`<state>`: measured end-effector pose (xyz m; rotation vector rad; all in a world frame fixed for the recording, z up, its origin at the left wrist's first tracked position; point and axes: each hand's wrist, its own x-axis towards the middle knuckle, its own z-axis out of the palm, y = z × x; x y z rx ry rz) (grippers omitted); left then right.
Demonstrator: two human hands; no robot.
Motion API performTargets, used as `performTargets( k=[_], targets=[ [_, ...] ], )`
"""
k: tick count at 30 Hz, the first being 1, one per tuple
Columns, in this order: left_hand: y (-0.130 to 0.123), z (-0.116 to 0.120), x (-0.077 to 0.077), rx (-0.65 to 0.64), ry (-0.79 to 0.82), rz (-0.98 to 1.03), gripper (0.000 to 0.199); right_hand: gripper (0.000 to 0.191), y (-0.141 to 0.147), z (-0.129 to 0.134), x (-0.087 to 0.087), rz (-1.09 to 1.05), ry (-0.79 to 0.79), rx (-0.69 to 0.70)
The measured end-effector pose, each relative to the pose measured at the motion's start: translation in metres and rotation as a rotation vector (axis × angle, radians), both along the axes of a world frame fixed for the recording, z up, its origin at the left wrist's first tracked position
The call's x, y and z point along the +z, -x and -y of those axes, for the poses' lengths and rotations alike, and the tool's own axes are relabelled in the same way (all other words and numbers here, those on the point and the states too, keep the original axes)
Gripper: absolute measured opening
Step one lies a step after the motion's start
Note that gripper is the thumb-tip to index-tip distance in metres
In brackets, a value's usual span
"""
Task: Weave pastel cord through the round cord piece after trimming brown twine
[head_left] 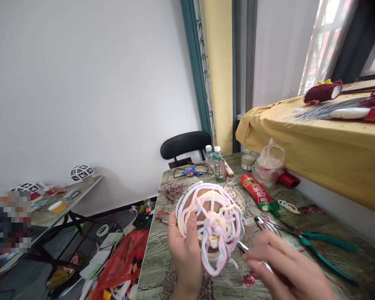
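Note:
My left hand (186, 246) is closed around a round brown piece (203, 200) wrapped in thick pink, yellow and pale blue yarn (217, 227), with the thumb across its front. Loops of the yarn hang over its lower edge. Just right of it, my right hand (278, 260) is blurred, its fingers bent round a thin metal tool (243, 246) whose end points at the yarn. The fingers hide the rest of the tool.
Green-handled pliers (328, 260) lie at right on the wooden table (356, 233). Behind are a red packet (256, 191), a woven basket (239, 198), bottles (219, 164), a plastic bag (269, 162) and a blue glue gun (190, 171). A black chair (186, 144) stands beyond.

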<state>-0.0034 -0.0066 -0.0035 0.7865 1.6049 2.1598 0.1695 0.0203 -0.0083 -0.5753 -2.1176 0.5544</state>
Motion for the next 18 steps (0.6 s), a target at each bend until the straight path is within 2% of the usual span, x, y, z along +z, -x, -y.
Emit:
performTargets(
  k=[2,4,8,11,15,18],
  targets=[
    [-0.001,0.0,0.0,0.047,-0.03,0.041,0.041,0.015,0.002,-0.004,-0.001,-0.055,-0.015,-0.073],
    [-0.003,0.0,-0.002,0.087,-0.045,0.066,0.042,0.017,0.009,-0.006,-0.002,-0.022,0.002,-0.122],
    [-0.008,0.001,-0.003,0.139,-0.13,0.109,0.041,0.02,0.025,-0.007,-0.009,0.102,0.078,-0.157],
    [-0.012,0.001,-0.005,0.193,-0.159,0.08,0.04,0.019,0.032,-0.005,-0.011,0.117,0.121,-0.186],
    [-0.015,-0.002,-0.007,0.224,-0.209,0.078,0.035,0.029,0.034,-0.002,-0.008,0.089,0.084,-0.22],
    [-0.017,-0.005,-0.009,0.237,-0.235,0.082,0.032,0.04,0.036,-0.002,-0.001,0.058,0.045,-0.176]
  ],
)
